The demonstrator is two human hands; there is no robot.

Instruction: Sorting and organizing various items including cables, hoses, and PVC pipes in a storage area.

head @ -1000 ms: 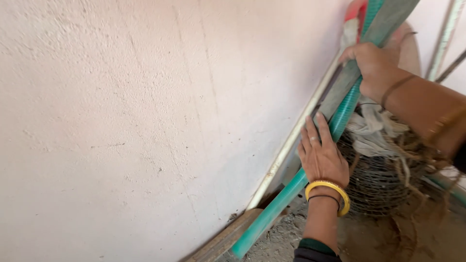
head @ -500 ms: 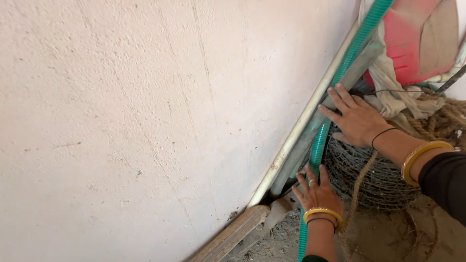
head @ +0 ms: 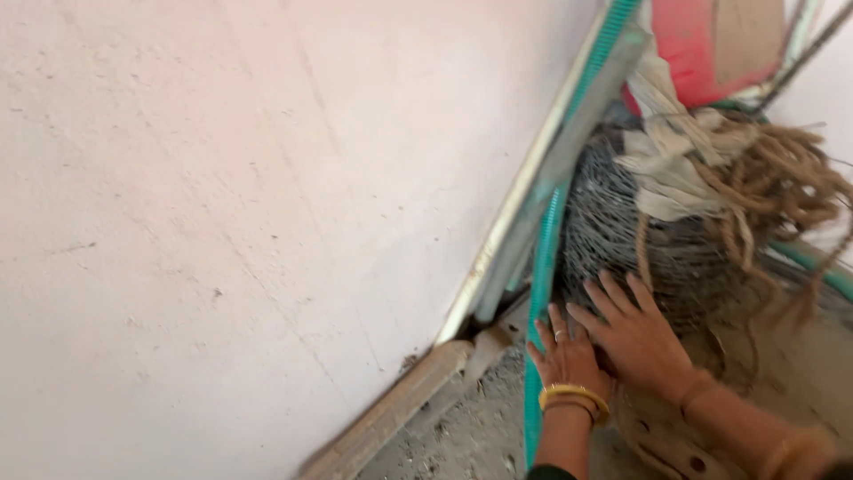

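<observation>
Lower right of frame: left hand (head: pixel 569 360), gold bangle at the wrist and a ring on one finger, lies flat with fingers spread against the green corrugated plastic hose (head: pixel 544 267), no closed grip on it. Right hand (head: pixel 638 342) just beside it, overlapping slightly, palm down, fingers splayed open on the lower edge of the grey roll of wire mesh (head: pixel 640 231). Neither hand clasps anything.

Hose runs from the bottom centre steeply up toward the upper right, leaning along the wall. Touching it on its left: a pale metal strip (head: pixel 515 236) at the same slant. Lower centre: a worn wooden plank (head: pixel 391 418) lies on the dusty concrete floor (head: pixel 471 436) at the wall's base.

Further up right: tangled brown rope (head: pixel 773 191) and whitish rags (head: pixel 666 173) sit on top of the mesh. Top right: red and tan object (head: pixel 711 44), blurred, can't tell what. Rough pinkish plaster wall (head: pixel 222 196) fills the left.
</observation>
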